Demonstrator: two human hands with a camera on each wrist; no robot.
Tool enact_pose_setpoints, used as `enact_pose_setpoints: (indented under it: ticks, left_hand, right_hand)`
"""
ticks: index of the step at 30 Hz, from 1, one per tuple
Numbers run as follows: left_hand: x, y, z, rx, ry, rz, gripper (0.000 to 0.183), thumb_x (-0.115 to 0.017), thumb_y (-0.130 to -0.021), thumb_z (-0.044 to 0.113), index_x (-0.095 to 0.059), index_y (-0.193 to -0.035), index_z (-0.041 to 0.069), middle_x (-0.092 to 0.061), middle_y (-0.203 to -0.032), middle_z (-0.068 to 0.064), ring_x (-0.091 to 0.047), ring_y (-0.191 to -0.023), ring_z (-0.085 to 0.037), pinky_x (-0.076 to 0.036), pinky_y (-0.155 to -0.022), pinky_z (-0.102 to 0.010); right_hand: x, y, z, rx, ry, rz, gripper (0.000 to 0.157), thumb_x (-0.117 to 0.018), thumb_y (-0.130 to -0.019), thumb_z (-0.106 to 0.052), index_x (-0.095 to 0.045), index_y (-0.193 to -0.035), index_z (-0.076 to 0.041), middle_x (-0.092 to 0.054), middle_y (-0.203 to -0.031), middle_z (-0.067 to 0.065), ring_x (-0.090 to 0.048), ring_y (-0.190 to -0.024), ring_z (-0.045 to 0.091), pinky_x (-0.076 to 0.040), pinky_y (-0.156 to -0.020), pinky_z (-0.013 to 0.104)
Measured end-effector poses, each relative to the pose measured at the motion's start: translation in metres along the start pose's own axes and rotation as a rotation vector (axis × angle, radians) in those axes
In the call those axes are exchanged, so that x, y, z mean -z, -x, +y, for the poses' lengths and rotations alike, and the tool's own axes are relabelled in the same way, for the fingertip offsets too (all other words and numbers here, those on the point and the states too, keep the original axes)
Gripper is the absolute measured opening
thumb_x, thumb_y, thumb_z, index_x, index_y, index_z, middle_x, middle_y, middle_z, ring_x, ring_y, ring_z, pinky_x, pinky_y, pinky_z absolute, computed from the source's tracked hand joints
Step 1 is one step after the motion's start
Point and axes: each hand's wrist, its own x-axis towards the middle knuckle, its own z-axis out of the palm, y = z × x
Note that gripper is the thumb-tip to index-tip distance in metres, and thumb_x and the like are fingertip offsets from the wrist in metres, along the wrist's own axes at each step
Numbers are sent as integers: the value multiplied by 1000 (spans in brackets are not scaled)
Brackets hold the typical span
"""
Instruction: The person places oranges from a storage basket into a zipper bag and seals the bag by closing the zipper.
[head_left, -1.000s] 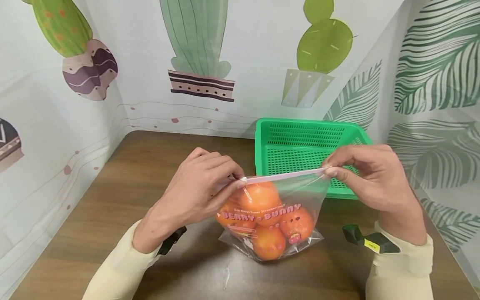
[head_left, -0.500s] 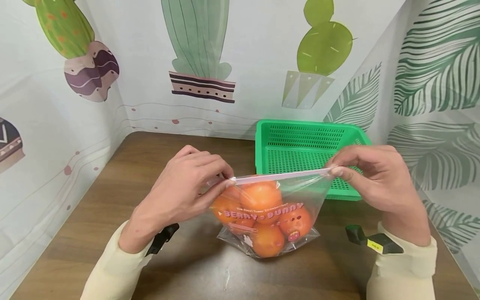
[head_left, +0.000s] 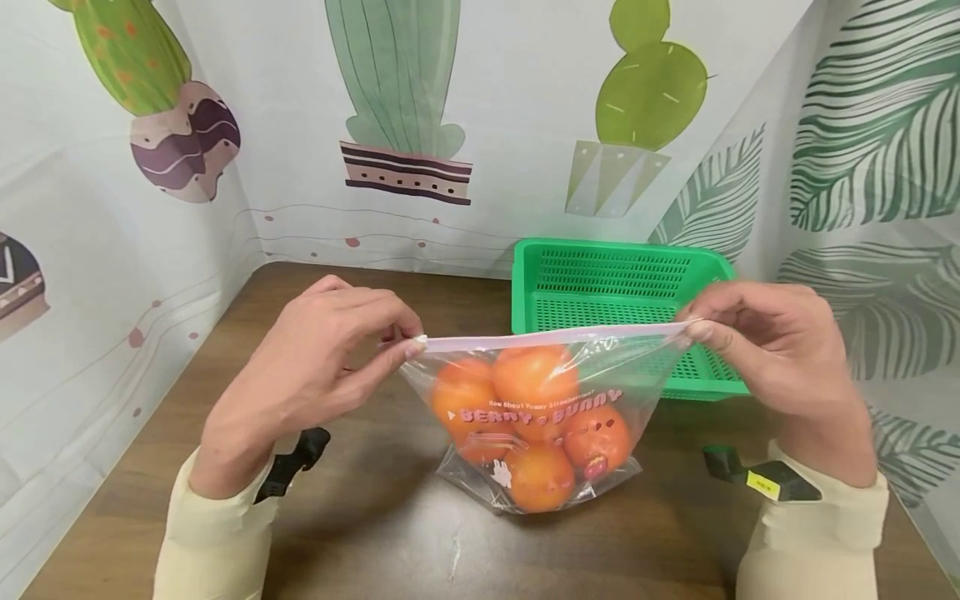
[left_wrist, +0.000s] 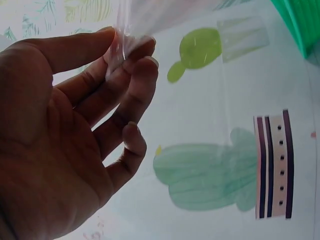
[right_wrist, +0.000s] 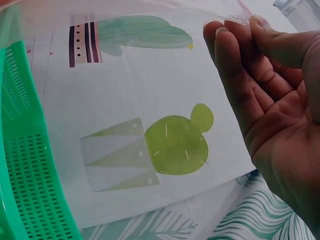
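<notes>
A clear zip bag (head_left: 645,400) with a pale pink zip strip and printed lettering stands at the middle of the table. Several oranges (head_left: 537,475) fill its lower part. At the left end of the strip, my left hand (head_left: 322,358) pinches the bag's corner between thumb and fingers; the left wrist view shows the film between thumb and fingertips of this hand (left_wrist: 85,105). My right hand (head_left: 780,350) pinches the opposite end of the strip, thumb against fingers. The strip is stretched nearly straight between both hands. In the right wrist view, film runs into that hand's pinch (right_wrist: 270,75).
Behind the bag, at the back right of the brown wooden table (head_left: 360,533), a green perforated basket (head_left: 607,250) stands, partly covered by the right hand and the bag. A cloth backdrop (head_left: 510,125) printed with cacti and leaves encloses the table's back and sides.
My left hand has slid left along the strip to the bag's corner, uncovering more of the strip and oranges. My right hand has shifted slightly right, still pinching its end.
</notes>
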Motion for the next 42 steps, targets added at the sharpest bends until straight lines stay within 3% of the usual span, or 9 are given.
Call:
enact_pose_setpoints:
  ticks: [7, 17, 22, 27, 31, 36, 42]
  left_hand:
    - [10, 4, -5, 44, 94, 45, 11, -78, -97, 17, -71, -101, 25, -64, -92, 22, -58, -80, 5, -44, -69, -17]
    - [5, -1, -6, 68, 243, 76, 12, -73, -99, 8, -68, -102, 18, -66, -94, 16, -63, -81, 1, -52, -75, -18]
    - [2, -4, -4, 110, 250, 159, 8, -69, -101, 6, -66, -104, 13, -63, -90, 12, -61, -80, -1, -54, -77, -19]
    - [-1, -6, -7, 171, 277, 246, 3, -65, -104, 4, -63, -106, 5, -65, -97, 4, -63, -87, -7, -54, -83, -19]
    - [0, -5, -10, 168, 320, 303, 4, -61, -104, 1, -61, -107, -3, -68, -96, 1, -66, -86, -11, -54, -81, -19]
    - [2, -2, -13, 178, 304, 339, 6, -59, -105, 1, -59, -106, -5, -70, -89, 1, -63, -82, -9, -46, -75, -21]
    - [-2, 11, -22, 284, 273, 350, 8, -55, -108, 5, -58, -109, -2, -75, -88, 1, -60, -79, -8, -41, -72, -22]
  right_hand:
    - [9, 3, 0, -52, -13, 14, 9, -69, -87, 24, -62, -93, 26, -74, -87, 21, -70, -78, 21, -58, -75, 22]
    - [7, 6, -6, -97, 51, 66, 8, -69, -88, 23, -63, -93, 25, -74, -85, 15, -71, -71, 15, -56, -68, 19]
    - [-2, 3, -11, -89, 57, 115, 9, -69, -89, 22, -61, -94, 25, -74, -84, 15, -72, -69, 16, -58, -70, 20]
    - [-12, -4, -2, -77, 49, 81, 4, -62, -92, 23, -60, -96, 23, -74, -85, 16, -76, -75, 18, -60, -77, 23]
    - [-20, -8, 4, -99, 71, 58, 8, -62, -97, 16, -56, -99, 22, -72, -88, 16, -76, -75, 19, -62, -78, 25]
    - [-31, -11, 10, -153, 131, 57, 16, -59, -102, 9, -49, -103, 21, -71, -94, 14, -78, -74, 18, -63, -72, 27]
    - [-54, -13, 20, -219, 165, 31, 5, -49, -104, 13, -45, -105, 17, -71, -95, 14, -78, -71, 19, -63, -66, 32]
